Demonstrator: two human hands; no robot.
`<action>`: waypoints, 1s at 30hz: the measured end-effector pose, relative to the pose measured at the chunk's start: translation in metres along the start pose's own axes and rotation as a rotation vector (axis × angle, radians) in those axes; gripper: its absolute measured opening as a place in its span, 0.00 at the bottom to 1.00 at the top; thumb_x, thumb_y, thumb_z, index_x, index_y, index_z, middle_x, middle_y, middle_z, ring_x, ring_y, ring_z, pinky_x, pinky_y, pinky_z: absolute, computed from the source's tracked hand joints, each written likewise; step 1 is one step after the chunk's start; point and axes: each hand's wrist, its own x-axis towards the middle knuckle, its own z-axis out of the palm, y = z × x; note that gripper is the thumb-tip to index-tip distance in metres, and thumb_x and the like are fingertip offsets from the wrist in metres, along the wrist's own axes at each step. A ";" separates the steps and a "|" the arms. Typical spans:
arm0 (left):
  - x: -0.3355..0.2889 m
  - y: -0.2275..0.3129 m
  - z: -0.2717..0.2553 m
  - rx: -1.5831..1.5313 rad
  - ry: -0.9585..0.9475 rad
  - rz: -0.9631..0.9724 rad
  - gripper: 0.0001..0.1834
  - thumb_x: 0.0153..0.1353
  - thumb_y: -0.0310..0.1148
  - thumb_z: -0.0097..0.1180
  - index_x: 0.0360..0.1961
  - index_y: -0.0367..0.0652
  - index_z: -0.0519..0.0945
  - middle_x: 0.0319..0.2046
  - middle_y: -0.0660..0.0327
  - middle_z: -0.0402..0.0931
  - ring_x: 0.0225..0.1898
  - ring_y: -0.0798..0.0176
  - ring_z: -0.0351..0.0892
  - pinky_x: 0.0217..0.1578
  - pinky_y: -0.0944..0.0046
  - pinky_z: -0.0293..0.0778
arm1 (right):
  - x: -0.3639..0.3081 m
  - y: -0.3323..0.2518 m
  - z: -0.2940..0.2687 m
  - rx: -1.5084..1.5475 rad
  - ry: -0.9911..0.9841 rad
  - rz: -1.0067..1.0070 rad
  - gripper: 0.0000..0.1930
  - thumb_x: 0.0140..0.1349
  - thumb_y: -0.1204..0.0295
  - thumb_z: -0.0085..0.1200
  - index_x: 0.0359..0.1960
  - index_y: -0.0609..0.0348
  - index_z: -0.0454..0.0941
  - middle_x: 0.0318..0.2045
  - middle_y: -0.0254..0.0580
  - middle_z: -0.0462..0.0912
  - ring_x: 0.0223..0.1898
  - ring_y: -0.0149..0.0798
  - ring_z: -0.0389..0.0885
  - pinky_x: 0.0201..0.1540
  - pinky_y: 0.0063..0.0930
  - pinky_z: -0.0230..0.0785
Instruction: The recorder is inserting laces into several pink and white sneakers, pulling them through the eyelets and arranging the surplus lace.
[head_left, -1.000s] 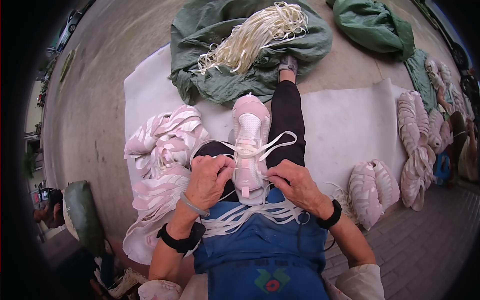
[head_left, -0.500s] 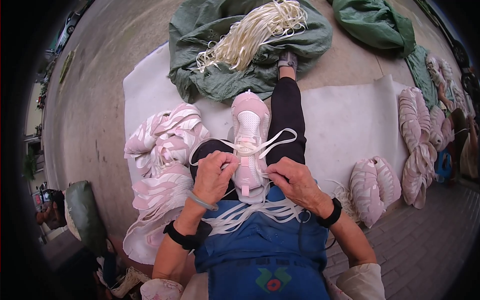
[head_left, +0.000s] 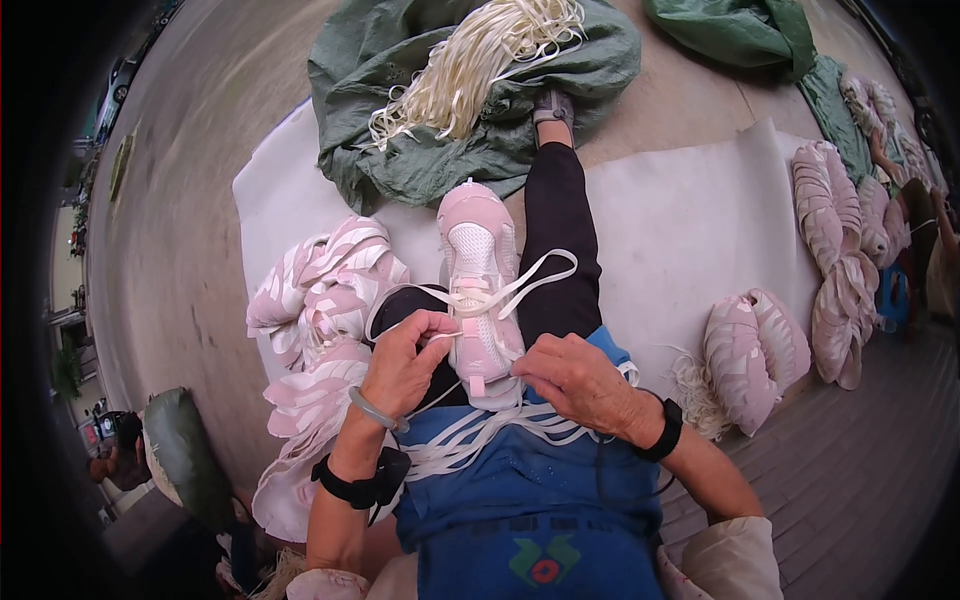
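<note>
A pink and white sneaker upper [head_left: 478, 235] stands between my knees, its toe pointing away from me. A white shoelace [head_left: 548, 268] is threaded across its middle and spreads in loose loops to both sides. My left hand [head_left: 400, 365] is closed in a pinch on a lace end at the left edge of the shoe opening. On the other side my right hand [head_left: 580, 385] is closed too, fingertips pinching the lace against the right edge; the fingers partly hide it. Several white laces [head_left: 480, 440] lie over my blue apron [head_left: 530, 490].
Folded pink and white uppers [head_left: 340, 280] are piled at my left on a white sheet [head_left: 690, 215]. More uppers [head_left: 755, 360] lie at right. A green sack [head_left: 350, 90] ahead bears a bundle of cream laces [head_left: 480, 65]. Another person's arm [head_left: 885, 165] shows at far right.
The shoe and my hands have shifted slightly left in the picture as the view moved. My left hand has drawn slightly away from the shoe with the lace end.
</note>
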 end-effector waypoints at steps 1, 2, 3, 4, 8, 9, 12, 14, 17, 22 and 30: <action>0.000 0.004 -0.001 0.055 -0.008 -0.011 0.08 0.58 0.26 0.56 0.38 0.34 0.78 0.28 0.59 0.77 0.30 0.68 0.72 0.34 0.69 0.70 | 0.000 0.000 -0.002 -0.010 -0.015 -0.006 0.09 0.54 0.78 0.56 0.38 0.54 0.77 0.31 0.38 0.73 0.34 0.40 0.74 0.38 0.30 0.62; 0.001 0.006 -0.001 0.109 -0.017 -0.022 0.08 0.58 0.25 0.56 0.39 0.34 0.78 0.29 0.60 0.77 0.30 0.69 0.72 0.34 0.70 0.70 | -0.001 0.000 -0.002 -0.019 -0.031 -0.012 0.10 0.54 0.78 0.56 0.38 0.55 0.77 0.31 0.37 0.74 0.35 0.39 0.74 0.38 0.30 0.63; 0.002 0.005 0.000 0.117 -0.027 -0.024 0.08 0.58 0.25 0.56 0.39 0.34 0.78 0.29 0.60 0.77 0.30 0.69 0.72 0.34 0.70 0.70 | -0.002 0.000 -0.001 -0.013 -0.022 -0.004 0.10 0.54 0.78 0.56 0.38 0.55 0.77 0.31 0.37 0.74 0.35 0.39 0.74 0.38 0.30 0.63; 0.001 0.005 0.001 0.116 -0.018 -0.025 0.08 0.59 0.26 0.56 0.39 0.34 0.78 0.28 0.61 0.77 0.30 0.70 0.71 0.34 0.70 0.69 | -0.003 -0.001 -0.001 -0.039 -0.034 -0.029 0.09 0.54 0.78 0.56 0.38 0.55 0.77 0.31 0.37 0.74 0.35 0.39 0.74 0.39 0.30 0.63; 0.002 0.007 0.000 0.061 -0.031 -0.054 0.07 0.61 0.27 0.55 0.38 0.35 0.78 0.29 0.66 0.75 0.31 0.72 0.69 0.36 0.72 0.68 | -0.007 0.001 0.000 -0.087 -0.066 -0.101 0.08 0.55 0.76 0.56 0.37 0.54 0.77 0.29 0.37 0.72 0.35 0.38 0.74 0.39 0.30 0.62; 0.003 0.006 -0.001 0.064 -0.036 -0.055 0.07 0.61 0.27 0.55 0.38 0.35 0.78 0.29 0.66 0.75 0.31 0.72 0.69 0.36 0.72 0.68 | -0.008 0.002 0.000 -0.084 -0.062 -0.098 0.08 0.55 0.76 0.56 0.37 0.54 0.77 0.29 0.37 0.72 0.35 0.38 0.74 0.39 0.30 0.62; 0.004 0.004 -0.004 -0.051 -0.083 -0.089 0.07 0.63 0.28 0.55 0.38 0.35 0.78 0.30 0.68 0.75 0.32 0.74 0.68 0.37 0.73 0.67 | -0.004 0.002 0.002 -0.057 -0.031 -0.075 0.09 0.54 0.76 0.56 0.38 0.55 0.77 0.30 0.37 0.72 0.35 0.38 0.74 0.38 0.29 0.62; 0.003 0.002 -0.006 -0.153 -0.118 -0.149 0.08 0.63 0.29 0.55 0.39 0.35 0.78 0.31 0.68 0.75 0.33 0.75 0.68 0.37 0.74 0.67 | 0.000 0.000 0.000 -0.026 0.040 0.008 0.09 0.54 0.77 0.56 0.37 0.56 0.77 0.30 0.39 0.73 0.34 0.41 0.75 0.36 0.31 0.65; 0.004 0.004 -0.008 -0.172 -0.125 -0.157 0.08 0.63 0.29 0.55 0.39 0.35 0.78 0.32 0.68 0.74 0.33 0.76 0.68 0.37 0.75 0.67 | 0.014 -0.004 -0.002 0.008 0.171 0.025 0.08 0.54 0.78 0.56 0.37 0.59 0.76 0.30 0.42 0.72 0.33 0.44 0.75 0.34 0.34 0.68; -0.004 -0.003 -0.012 -0.315 -0.028 -0.146 0.06 0.66 0.28 0.49 0.40 0.37 0.72 0.30 0.64 0.76 0.33 0.74 0.73 0.39 0.72 0.70 | 0.047 -0.014 -0.002 -0.053 0.153 0.095 0.04 0.57 0.75 0.52 0.33 0.61 0.74 0.30 0.49 0.73 0.31 0.52 0.78 0.33 0.42 0.71; -0.015 0.011 -0.031 -0.528 0.184 0.159 0.09 0.66 0.33 0.50 0.39 0.37 0.70 0.23 0.67 0.68 0.27 0.73 0.68 0.41 0.68 0.71 | 0.061 -0.036 0.011 -0.366 0.016 0.185 0.04 0.55 0.77 0.51 0.32 0.63 0.72 0.30 0.49 0.75 0.29 0.53 0.79 0.31 0.43 0.72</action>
